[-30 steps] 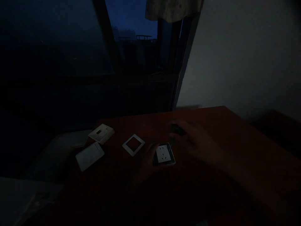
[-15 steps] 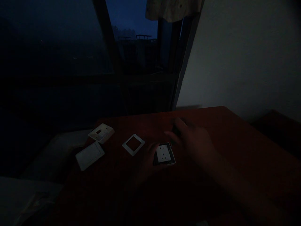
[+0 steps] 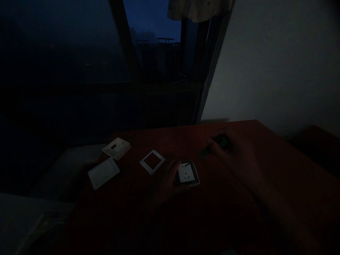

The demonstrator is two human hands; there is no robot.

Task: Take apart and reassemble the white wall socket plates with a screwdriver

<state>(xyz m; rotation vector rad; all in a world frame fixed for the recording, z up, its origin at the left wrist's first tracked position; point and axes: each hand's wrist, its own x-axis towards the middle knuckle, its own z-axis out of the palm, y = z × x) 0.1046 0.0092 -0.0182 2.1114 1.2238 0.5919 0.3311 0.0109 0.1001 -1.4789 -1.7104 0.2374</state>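
Observation:
A wall socket with a white face and a dark surround sits on the reddish table. My left hand grips it from the left, fingers at its upper left and lower edges. To the upper right, my right hand is closed round a green-handled screwdriver, whose thin shaft points down left toward the socket's top without clearly touching it. A white square frame lies flat just left of my left hand. The dim light hides much of both hands.
At the table's left are a white box-like plate with a small opening and a white rectangular panel. A dark window stands behind the table, and a pale wall rises at the right.
My right hand has moved right, away from the socket, with the screwdriver, whose green handle now shows. My left hand keeps its hold. The view has shifted slightly.

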